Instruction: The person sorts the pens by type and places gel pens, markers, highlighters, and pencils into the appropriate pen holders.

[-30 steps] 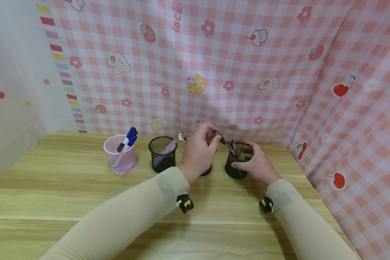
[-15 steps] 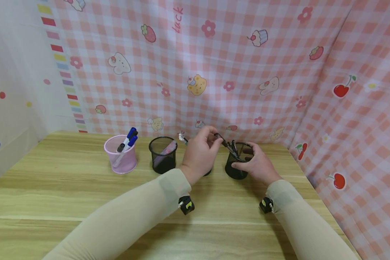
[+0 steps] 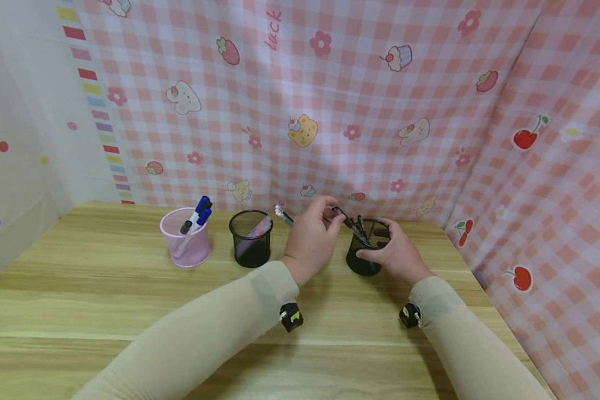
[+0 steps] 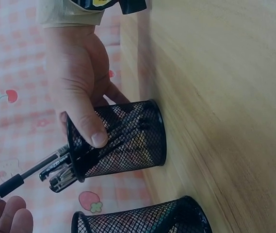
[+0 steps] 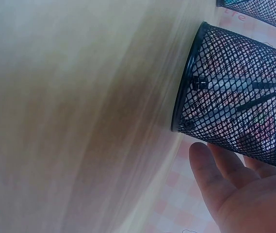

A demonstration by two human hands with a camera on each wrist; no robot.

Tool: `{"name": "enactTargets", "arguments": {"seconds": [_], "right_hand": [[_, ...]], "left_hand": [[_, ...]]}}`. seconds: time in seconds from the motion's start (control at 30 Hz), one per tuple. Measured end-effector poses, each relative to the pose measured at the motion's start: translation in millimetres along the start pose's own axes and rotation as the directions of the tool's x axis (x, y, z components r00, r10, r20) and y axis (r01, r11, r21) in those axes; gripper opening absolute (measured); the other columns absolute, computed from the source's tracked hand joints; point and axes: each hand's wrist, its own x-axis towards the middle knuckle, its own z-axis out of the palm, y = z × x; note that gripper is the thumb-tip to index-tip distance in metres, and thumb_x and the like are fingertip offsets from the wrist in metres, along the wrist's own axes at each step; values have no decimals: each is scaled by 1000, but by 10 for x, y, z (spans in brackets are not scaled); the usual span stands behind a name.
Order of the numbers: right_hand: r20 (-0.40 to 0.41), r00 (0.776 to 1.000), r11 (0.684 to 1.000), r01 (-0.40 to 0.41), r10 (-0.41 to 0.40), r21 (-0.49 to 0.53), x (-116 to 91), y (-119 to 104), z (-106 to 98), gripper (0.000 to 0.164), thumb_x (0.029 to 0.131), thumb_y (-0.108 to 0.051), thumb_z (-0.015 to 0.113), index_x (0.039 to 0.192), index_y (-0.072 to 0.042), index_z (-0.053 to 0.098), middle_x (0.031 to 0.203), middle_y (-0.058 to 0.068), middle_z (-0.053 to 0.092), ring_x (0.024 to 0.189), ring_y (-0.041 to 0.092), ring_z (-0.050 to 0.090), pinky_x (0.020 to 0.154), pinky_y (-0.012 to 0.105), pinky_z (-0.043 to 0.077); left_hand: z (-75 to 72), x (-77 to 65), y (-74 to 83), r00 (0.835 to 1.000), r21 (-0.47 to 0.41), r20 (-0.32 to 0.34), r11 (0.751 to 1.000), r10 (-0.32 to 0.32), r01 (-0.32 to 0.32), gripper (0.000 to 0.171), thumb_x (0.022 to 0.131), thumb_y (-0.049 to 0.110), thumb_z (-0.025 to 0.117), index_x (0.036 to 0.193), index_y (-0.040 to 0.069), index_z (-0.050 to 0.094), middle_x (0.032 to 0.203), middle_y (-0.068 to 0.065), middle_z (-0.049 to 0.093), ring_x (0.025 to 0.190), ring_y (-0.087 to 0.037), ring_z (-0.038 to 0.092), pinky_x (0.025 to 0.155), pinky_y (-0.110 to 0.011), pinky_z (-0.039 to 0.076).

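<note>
In the head view, my left hand (image 3: pixel 312 239) pinches a black-and-clear pen (image 3: pixel 347 220) near its upper end. The pen slants down, its lower part inside the right-hand black mesh pen holder (image 3: pixel 362 260). My right hand (image 3: pixel 400 253) grips that holder from its right side, thumb across the near wall. In the left wrist view, several pens (image 4: pixel 57 174) poke out of the same holder beside the pinched pen (image 4: pixel 8 186). The right wrist view shows pens through the mesh of the holder (image 5: pixel 244 58), with the right-hand fingers (image 5: pixel 210 170) along it.
Another black mesh holder (image 4: pixel 142 218) stands behind my left hand; a pen with a white topper (image 3: pixel 280 211) leans out there. Further left are a black holder (image 3: pixel 252 256) with a pinkish item (image 3: pixel 255 231) and a pink holder (image 3: pixel 190 253) with several markers (image 3: pixel 200 214).
My left hand has shifted slightly right and down, and the pinched pen has gone a little lower into the holder. The right hand and the holder have stayed put.
</note>
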Motion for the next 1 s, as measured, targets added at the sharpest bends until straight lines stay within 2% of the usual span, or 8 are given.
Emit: {"name": "enactTargets", "arguments": {"seconds": [0.13, 0.33, 0.63, 1.0], "right_hand": [[0, 1000, 1000, 12, -12, 19, -2, 3, 2, 113, 83, -43, 89, 166, -8, 20, 162, 18, 45, 150, 42, 41, 123, 59, 35], [-6, 1000, 1000, 16, -16, 25, 6, 14, 11, 112, 83, -43, 89, 165, -8, 22, 161, 18, 46, 149, 41, 42, 122, 58, 36], [-9, 1000, 1000, 14, -14, 13, 10, 26, 9, 111, 83, -43, 89, 165, -8, 22, 162, 17, 46, 148, 40, 44, 121, 58, 37], [-21, 1000, 1000, 13, -13, 5, 17, 32, 11, 112, 82, -43, 90, 165, -8, 23, 160, 19, 46, 147, 42, 44, 121, 58, 37]], "left_hand": [[19, -2, 10, 1000, 4, 9, 1000, -22, 22, 28, 107, 27, 64, 131, 15, 57, 106, -2, 78, 71, -10, 68, 62, -26, 53], [51, -7, 4, 1000, 15, 11, 1000, -6, 6, 21, 107, 26, 63, 125, 16, 58, 106, -3, 79, 60, -9, 61, 56, -24, 47], [112, -25, 2, 1000, 26, 12, 1000, -6, 6, 22, 107, 27, 64, 125, 15, 60, 110, -3, 80, 68, -11, 65, 60, -25, 49], [163, -33, -23, 1000, 40, 27, 999, -14, 13, 24, 106, 25, 64, 128, 15, 62, 111, -4, 80, 63, -9, 62, 58, -23, 47]]}}
